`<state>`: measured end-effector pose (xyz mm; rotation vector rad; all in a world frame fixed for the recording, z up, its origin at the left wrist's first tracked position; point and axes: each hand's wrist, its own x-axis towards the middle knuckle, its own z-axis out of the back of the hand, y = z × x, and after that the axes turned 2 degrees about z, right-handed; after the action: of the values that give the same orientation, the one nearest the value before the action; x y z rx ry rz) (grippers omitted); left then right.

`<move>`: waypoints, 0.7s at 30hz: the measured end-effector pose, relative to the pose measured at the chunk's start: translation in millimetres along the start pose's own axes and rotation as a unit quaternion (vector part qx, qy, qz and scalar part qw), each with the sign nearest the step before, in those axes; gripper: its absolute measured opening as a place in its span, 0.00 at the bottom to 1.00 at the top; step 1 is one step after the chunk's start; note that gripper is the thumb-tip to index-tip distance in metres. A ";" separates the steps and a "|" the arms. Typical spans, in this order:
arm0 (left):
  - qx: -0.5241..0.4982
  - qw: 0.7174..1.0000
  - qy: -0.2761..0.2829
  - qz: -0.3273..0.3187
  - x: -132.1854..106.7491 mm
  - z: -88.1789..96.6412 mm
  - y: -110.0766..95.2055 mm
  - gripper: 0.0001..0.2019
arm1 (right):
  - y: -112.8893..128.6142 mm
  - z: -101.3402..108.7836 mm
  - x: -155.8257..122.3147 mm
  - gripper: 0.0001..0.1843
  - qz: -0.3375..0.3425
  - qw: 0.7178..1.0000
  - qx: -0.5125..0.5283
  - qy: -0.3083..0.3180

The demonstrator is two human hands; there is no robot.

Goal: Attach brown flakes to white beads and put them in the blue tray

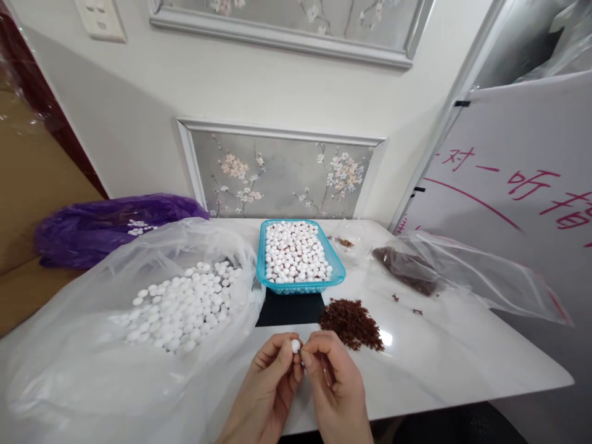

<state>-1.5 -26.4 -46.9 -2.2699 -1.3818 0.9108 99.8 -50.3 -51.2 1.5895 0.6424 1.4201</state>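
Both of my hands meet at the front edge of a white table (444,364). A small round white bead-like piece (295,346) is pinched between the fingertips of my left hand (266,385) and my right hand (335,382). Just beyond my right hand lies a pile of dark red-brown shreds (351,323). A large clear plastic bag (92,345) holding several white round pieces (185,305) lies open to my left. A turquoise basket (338,269) full of the same white pieces stands in the middle.
A black flat object (289,308) lies under the basket's near side. A clear zip bag (481,277) with brown shreds lies at right. A purple bag (106,225) sits at back left. A whiteboard (518,185) with red writing leans at right. The wall is close behind.
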 end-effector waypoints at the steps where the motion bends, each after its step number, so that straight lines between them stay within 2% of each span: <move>1: 0.003 1.000 -0.002 -0.001 0.1 -0.2 0.0 0.06 | -0.7 0.0 -0.3 0.08 0.001 1.000 -0.003 0.000; 8: 0.010 1.000 -0.009 -0.019 1.0 -0.1 1.1 0.06 | -2.7 0.6 -1.0 0.09 -0.006 0.999 -0.037 0.011; 21: 0.069 0.996 -0.033 -0.048 -0.4 -3.3 1.7 0.07 | -2.1 -0.2 1.4 0.09 -0.031 0.999 -0.023 -0.006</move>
<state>1.7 -27.4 -45.3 -2.0714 -1.3961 1.0257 100.2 -48.1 -52.3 1.5288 0.6412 1.3695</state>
